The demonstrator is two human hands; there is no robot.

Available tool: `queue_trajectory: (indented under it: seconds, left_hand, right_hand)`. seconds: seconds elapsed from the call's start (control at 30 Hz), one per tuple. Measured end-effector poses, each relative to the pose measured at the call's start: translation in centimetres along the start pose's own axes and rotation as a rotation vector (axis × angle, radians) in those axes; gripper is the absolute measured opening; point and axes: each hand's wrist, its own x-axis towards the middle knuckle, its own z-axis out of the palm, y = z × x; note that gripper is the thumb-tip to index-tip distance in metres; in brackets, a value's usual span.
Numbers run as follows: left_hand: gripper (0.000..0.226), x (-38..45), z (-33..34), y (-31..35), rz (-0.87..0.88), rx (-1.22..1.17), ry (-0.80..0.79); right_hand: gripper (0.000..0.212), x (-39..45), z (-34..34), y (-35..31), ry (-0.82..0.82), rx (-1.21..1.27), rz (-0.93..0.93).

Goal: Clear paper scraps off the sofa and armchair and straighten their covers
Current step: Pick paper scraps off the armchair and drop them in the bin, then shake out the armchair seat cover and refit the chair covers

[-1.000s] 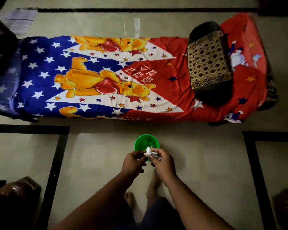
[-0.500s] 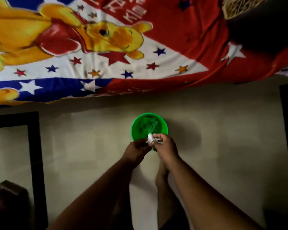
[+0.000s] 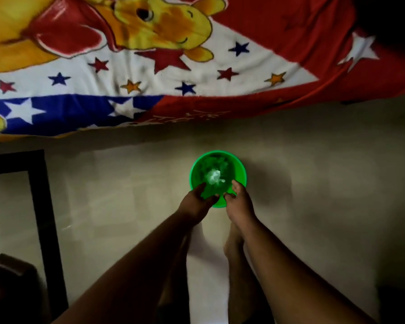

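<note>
While I watch, both hands over round green plastic bin (image 3: 240,168), left hand (image 3: 198,199) & right hand (image 3: 237,199) fingers loose, holding nothing, white crumpled paper scrap (image 3: 214,177) inside bin.

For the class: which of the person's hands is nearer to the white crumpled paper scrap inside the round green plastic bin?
The right hand, narrowly. Its fingertips reach just right of the white crumpled paper scrap over the round green plastic bin's near rim; the left hand sits lower-left of it.
</note>
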Motion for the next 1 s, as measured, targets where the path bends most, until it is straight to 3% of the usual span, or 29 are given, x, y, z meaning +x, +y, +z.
queue_trajectory:
  seconds: [0.17, 0.3, 0.43, 0.57, 0.7, 0.83, 1.0]
  left_hand:
    - [0.105, -2.9, -2.0, 0.7, 0.019, -0.03, 0.045]
    - [0.081, -10.1, -4.6, 4.1, 0.079, -0.076, 0.025]
    - [0.092, -18.8, -6.0, 7.6, 0.132, -0.017, 0.017]
    - [0.07, -29.0, -6.3, 12.1, 0.229, 0.037, -0.013]
    - [0.085, -36.6, -4.4, 16.6, 0.323, 0.119, -0.084]
    - [0.064, -42.6, -0.3, 21.1, 0.492, 0.288, -0.175]
    - [0.061, -49.1, 8.9, 24.5, 0.677, 0.446, -0.275]
  right_hand:
    - [0.056, -8.7, -3.0, -9.2, 0.021, 0.18, 0.009]
    - [0.052, -17.6, -6.2, -15.7, 0.099, 0.229, -0.034]
    - [0.052, -27.5, -10.9, -19.8, 0.128, 0.325, -0.034]
    - [0.051, -38.5, -17.2, -22.7, 0.179, 0.428, -0.111]
    - [0.05, -47.6, -22.7, -22.8, 0.302, 0.48, -0.174]
    - [0.054, -54.5, -28.0, -20.3, 0.44, 0.606, -0.197]
    - [0.054, -61.6, -34.6, -13.3, 0.644, 0.828, -0.238]
